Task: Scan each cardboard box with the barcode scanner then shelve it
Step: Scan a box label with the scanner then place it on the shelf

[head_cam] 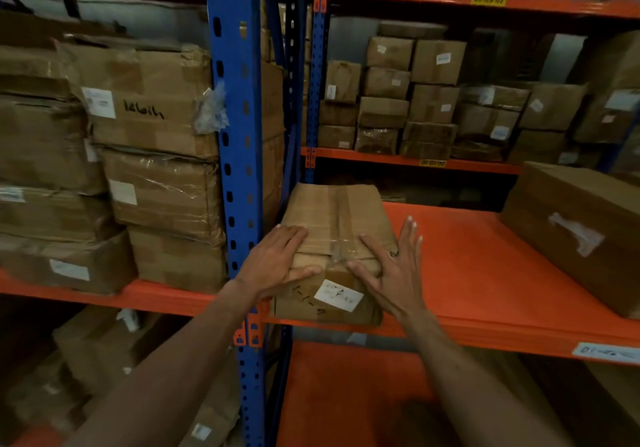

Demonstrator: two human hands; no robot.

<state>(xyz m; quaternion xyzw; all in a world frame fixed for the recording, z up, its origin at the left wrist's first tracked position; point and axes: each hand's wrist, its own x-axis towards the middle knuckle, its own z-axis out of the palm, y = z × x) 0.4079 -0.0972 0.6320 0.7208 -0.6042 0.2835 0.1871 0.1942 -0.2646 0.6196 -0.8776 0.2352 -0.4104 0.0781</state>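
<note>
A taped cardboard box (337,214) with a white label on its front face sits on the orange shelf (485,273), at its left end beside the blue upright. My left hand (277,259) lies flat on the box's near left top corner, thumb along the front edge. My right hand (391,270) rests flat against the box's near right corner, fingers spread. Neither hand is wrapped around the box. No barcode scanner is in view.
A blue rack post (239,169) stands just left of the box. A large cardboard box (581,232) sits at the shelf's right end, with bare orange deck between. Stacked boxes (149,156) fill the left bay and the rear shelf (433,107).
</note>
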